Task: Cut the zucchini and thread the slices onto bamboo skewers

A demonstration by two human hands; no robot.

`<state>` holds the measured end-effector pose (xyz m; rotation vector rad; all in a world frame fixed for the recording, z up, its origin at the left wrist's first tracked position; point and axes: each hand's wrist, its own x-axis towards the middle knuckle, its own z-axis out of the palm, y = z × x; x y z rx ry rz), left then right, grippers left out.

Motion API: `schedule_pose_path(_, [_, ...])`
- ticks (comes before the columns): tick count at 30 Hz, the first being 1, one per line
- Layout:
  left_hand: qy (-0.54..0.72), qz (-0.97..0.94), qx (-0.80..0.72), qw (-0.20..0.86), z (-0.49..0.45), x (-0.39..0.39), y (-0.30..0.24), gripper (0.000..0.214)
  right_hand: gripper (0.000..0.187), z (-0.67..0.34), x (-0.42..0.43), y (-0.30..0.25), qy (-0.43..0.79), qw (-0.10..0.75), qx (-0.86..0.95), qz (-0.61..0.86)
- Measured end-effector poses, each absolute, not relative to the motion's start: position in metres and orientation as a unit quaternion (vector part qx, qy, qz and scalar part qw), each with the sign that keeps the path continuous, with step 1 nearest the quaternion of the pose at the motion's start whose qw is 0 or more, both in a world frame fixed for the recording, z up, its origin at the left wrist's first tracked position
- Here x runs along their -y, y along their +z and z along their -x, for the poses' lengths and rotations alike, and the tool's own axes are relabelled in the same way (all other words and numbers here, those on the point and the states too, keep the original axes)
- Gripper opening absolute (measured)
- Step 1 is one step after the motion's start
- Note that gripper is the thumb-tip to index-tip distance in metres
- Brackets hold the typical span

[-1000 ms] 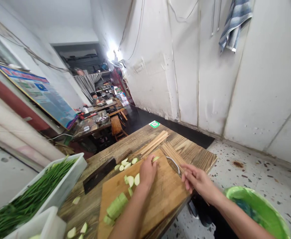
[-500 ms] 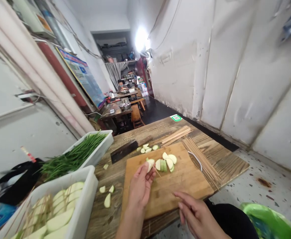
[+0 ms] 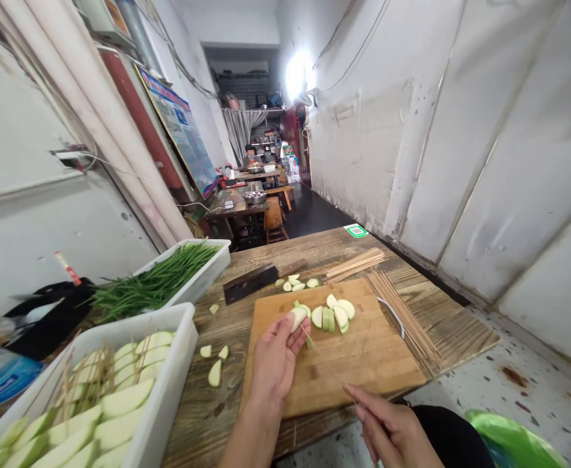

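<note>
My left hand (image 3: 274,357) is closed around a pale green zucchini slice (image 3: 298,317), above the left part of the wooden cutting board (image 3: 363,364). A thin bamboo skewer (image 3: 317,348) runs from that slice toward my right hand (image 3: 387,419), which pinches its other end at the board's near edge. How deep the skewer sits in the slice is hidden by my fingers. Several cut zucchini pieces (image 3: 340,315) lie on the board just right of my left hand. A cleaver (image 3: 251,283) rests behind the board, beside smaller zucchini pieces (image 3: 294,283).
Loose bamboo skewers (image 3: 405,318) lie along the board's right side, with another bundle (image 3: 356,265) behind it. At left stand a white bin (image 3: 188,325) of skewered zucchini slices and a tray of green chives (image 3: 163,276). A person (image 3: 250,156) sits at a far table.
The view has swung slightly, so the scene appears farther right. Both hands keep nearly the same pose, and the skewer between them now shows faintly.
</note>
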<state>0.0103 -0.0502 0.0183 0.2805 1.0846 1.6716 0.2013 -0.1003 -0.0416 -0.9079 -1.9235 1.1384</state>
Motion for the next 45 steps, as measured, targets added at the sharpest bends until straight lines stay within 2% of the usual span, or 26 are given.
schedule_pose_path(7, [0.701, -0.13, -0.46, 0.529, -0.014, 0.049, 0.018, 0.01, 0.045, -0.199, 0.103, -0.045, 0.435, 0.391, 0.721, 0.372])
schedule_pose_path(14, [0.702, -0.147, -0.46, 0.524, -0.022, 0.051, 0.018, 0.007, 0.05, -0.199, 0.104, -0.035, 0.485, 0.339, 0.713, 0.377])
schedule_pose_path(20, [0.67, -0.156, -0.458, 0.563, -0.028, 0.054, 0.017, 0.009, 0.043, -0.188, 0.101, -0.035, 0.495, 0.392, 0.675, 0.381])
schedule_pose_path(27, [0.664, -0.159, -0.451, 0.575, -0.038, 0.053, 0.02, 0.011, 0.038, -0.182, 0.102, -0.04, 0.443, 0.434, 0.691, 0.372])
schedule_pose_path(31, [0.683, -0.131, -0.422, 0.582, -0.047, 0.05, 0.02, 0.004, 0.04, -0.176, 0.104, -0.043, 0.438, 0.427, 0.699, 0.37])
schedule_pose_path(45, [0.677, -0.124, -0.431, 0.583, -0.052, 0.047, 0.019, 0.004, 0.04, -0.174, 0.104, -0.049, 0.42, 0.427, 0.701, 0.387])
